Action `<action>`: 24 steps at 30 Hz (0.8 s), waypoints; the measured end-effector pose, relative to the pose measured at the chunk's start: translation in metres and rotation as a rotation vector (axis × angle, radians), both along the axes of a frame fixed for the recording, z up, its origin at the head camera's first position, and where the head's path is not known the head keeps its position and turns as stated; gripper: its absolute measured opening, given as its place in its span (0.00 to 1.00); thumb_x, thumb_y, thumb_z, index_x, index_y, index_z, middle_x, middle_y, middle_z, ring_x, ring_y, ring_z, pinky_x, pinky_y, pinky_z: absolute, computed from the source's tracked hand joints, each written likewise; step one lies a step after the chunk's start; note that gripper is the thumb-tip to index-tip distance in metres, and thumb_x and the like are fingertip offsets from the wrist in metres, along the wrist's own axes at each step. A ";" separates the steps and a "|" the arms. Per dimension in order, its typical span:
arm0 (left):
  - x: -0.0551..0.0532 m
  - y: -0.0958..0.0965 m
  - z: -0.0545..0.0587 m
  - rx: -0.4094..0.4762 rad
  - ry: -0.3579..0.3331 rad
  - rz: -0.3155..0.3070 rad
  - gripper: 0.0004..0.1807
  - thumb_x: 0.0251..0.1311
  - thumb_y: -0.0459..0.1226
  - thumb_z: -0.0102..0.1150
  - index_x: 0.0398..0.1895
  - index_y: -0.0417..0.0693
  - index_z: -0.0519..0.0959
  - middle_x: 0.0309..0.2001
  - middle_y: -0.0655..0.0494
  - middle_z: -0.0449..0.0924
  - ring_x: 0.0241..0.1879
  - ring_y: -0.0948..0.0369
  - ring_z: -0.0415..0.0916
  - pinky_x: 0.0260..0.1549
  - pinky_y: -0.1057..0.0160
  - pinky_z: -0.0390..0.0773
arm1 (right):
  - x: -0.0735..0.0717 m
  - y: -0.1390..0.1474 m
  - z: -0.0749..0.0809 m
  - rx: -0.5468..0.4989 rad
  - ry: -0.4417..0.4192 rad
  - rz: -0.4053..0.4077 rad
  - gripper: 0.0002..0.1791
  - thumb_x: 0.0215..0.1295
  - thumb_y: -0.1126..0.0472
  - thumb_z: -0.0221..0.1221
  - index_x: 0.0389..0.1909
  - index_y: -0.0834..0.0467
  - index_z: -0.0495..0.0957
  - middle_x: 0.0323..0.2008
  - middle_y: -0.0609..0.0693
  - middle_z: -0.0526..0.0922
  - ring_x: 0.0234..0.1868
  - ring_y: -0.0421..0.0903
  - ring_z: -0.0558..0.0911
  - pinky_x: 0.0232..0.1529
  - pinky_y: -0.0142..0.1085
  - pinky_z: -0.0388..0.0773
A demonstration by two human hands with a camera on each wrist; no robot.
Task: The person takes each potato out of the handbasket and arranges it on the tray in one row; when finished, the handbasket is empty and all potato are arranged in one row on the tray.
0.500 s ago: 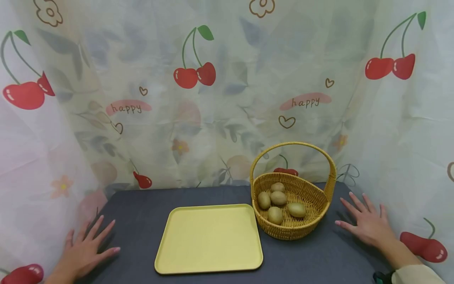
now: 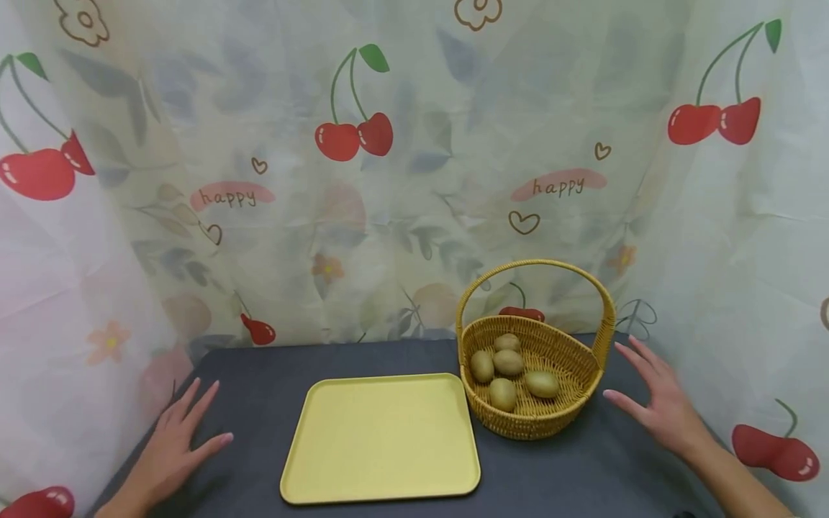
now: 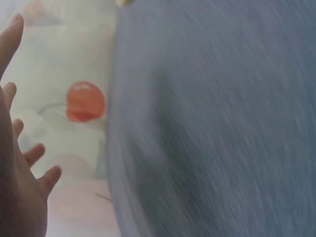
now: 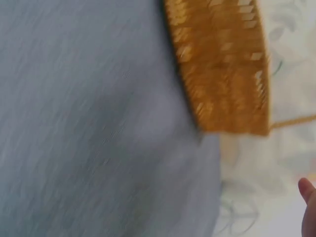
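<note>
My left hand (image 2: 171,450) hovers at the left of the dark table, fingers spread and holding nothing. In the left wrist view, that hand (image 3: 22,182) shows at the left edge with its fingers apart. My right hand (image 2: 667,406) is just right of the wicker basket (image 2: 531,428), fingers extended and nothing in them. Inside the basket lie several brown-green kiwis (image 2: 541,384). The basket's woven side (image 4: 222,69) fills the upper part of the right wrist view, with a fingertip (image 4: 307,190) at the right edge. A yellow rectangular tray (image 2: 382,439) lies flat between my hands.
The basket's tall arched handle (image 2: 537,262) rises above its rim. A patterned curtain (image 2: 414,216) with cherries closes off the back and both sides of the dark-covered table (image 2: 252,403). Tray and basket stand close side by side.
Both hands have lifted and moved inward, the left toward the tray and the right toward the basket. Tray, basket and kiwis have stayed in place.
</note>
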State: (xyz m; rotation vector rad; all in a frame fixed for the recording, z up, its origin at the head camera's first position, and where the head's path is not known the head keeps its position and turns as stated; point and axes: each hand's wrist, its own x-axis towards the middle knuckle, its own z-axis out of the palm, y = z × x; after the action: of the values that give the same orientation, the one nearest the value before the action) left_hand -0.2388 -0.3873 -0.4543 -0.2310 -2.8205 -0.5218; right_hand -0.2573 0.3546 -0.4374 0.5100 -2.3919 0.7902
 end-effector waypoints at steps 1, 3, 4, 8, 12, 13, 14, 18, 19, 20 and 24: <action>0.000 0.003 0.003 0.038 0.002 -0.015 0.49 0.62 0.57 0.58 0.79 0.59 0.43 0.75 0.35 0.38 0.65 0.27 0.45 0.50 0.25 0.48 | 0.001 -0.005 0.005 -0.018 0.003 0.007 0.44 0.55 0.60 0.70 0.73 0.53 0.62 0.74 0.58 0.54 0.71 0.64 0.53 0.58 0.70 0.48; 0.000 0.010 0.008 0.110 0.015 -0.043 0.47 0.63 0.54 0.59 0.79 0.60 0.44 0.75 0.35 0.38 0.65 0.27 0.45 0.49 0.24 0.49 | 0.002 -0.016 0.013 -0.040 0.014 0.020 0.43 0.55 0.61 0.70 0.72 0.53 0.64 0.72 0.57 0.57 0.71 0.58 0.55 0.57 0.69 0.53; 0.000 0.013 0.011 0.142 0.026 -0.058 0.47 0.64 0.53 0.59 0.79 0.61 0.44 0.75 0.36 0.38 0.65 0.27 0.45 0.48 0.24 0.49 | 0.002 -0.021 0.018 -0.049 0.019 0.025 0.42 0.55 0.62 0.70 0.71 0.53 0.64 0.72 0.57 0.59 0.72 0.53 0.56 0.57 0.67 0.55; -0.001 0.025 0.020 0.233 0.076 -0.105 0.42 0.65 0.47 0.60 0.78 0.57 0.50 0.75 0.38 0.43 0.67 0.31 0.47 0.50 0.26 0.53 | -0.002 -0.041 0.032 -0.064 0.057 0.064 0.40 0.54 0.65 0.71 0.69 0.52 0.68 0.68 0.56 0.65 0.68 0.35 0.59 0.60 0.35 0.62; -0.001 0.037 0.027 0.298 0.089 -0.103 0.41 0.64 0.44 0.61 0.77 0.52 0.54 0.74 0.37 0.48 0.65 0.36 0.54 0.50 0.37 0.66 | -0.011 -0.058 0.046 -0.084 0.021 0.111 0.37 0.57 0.66 0.68 0.68 0.53 0.68 0.65 0.56 0.69 0.60 0.30 0.66 0.51 0.19 0.62; -0.001 0.040 0.028 0.319 0.089 -0.102 0.41 0.64 0.43 0.62 0.77 0.51 0.54 0.73 0.37 0.49 0.65 0.38 0.56 0.49 0.39 0.68 | -0.013 -0.061 0.050 -0.090 0.001 0.116 0.35 0.59 0.65 0.67 0.68 0.53 0.68 0.63 0.56 0.71 0.58 0.29 0.67 0.50 0.20 0.64; -0.001 0.043 0.028 0.339 0.086 -0.097 0.41 0.64 0.43 0.62 0.77 0.50 0.54 0.73 0.37 0.51 0.64 0.40 0.58 0.50 0.42 0.70 | -0.015 -0.064 0.053 -0.100 -0.024 0.121 0.34 0.61 0.64 0.66 0.68 0.54 0.68 0.63 0.56 0.71 0.56 0.28 0.68 0.49 0.21 0.66; -0.002 0.051 0.026 0.467 0.087 -0.118 0.40 0.62 0.38 0.64 0.75 0.49 0.57 0.69 0.41 0.58 0.61 0.56 0.64 0.48 0.61 0.76 | -0.027 -0.077 0.066 -0.161 -0.121 0.170 0.30 0.65 0.62 0.63 0.68 0.57 0.68 0.61 0.57 0.73 0.53 0.32 0.73 0.47 0.26 0.73; -0.003 0.053 0.025 0.498 0.085 -0.127 0.39 0.62 0.38 0.64 0.75 0.49 0.58 0.68 0.42 0.60 0.59 0.63 0.66 0.47 0.66 0.76 | -0.031 -0.079 0.068 -0.174 -0.143 0.189 0.29 0.66 0.62 0.62 0.68 0.58 0.68 0.60 0.57 0.73 0.54 0.36 0.74 0.48 0.27 0.73; -0.003 0.055 0.023 0.529 0.082 -0.140 0.39 0.62 0.36 0.64 0.75 0.49 0.59 0.68 0.43 0.61 0.58 0.69 0.66 0.46 0.71 0.74 | -0.035 -0.082 0.070 -0.185 -0.165 0.208 0.29 0.67 0.62 0.61 0.68 0.59 0.68 0.60 0.58 0.73 0.55 0.40 0.75 0.49 0.29 0.74; -0.005 0.060 0.015 0.605 0.050 -0.197 0.38 0.61 0.34 0.65 0.73 0.47 0.61 0.67 0.42 0.62 0.57 0.78 0.64 0.46 0.74 0.72 | -0.055 -0.091 0.075 -0.200 -0.264 0.256 0.28 0.68 0.60 0.61 0.67 0.59 0.68 0.60 0.60 0.74 0.59 0.56 0.73 0.53 0.44 0.74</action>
State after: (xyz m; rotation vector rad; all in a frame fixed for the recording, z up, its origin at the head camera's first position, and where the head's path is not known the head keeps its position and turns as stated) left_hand -0.2441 -0.3273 -0.4396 -0.3862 -2.4582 -1.3474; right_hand -0.3126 0.2636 -0.3623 0.6732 -2.4761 1.2649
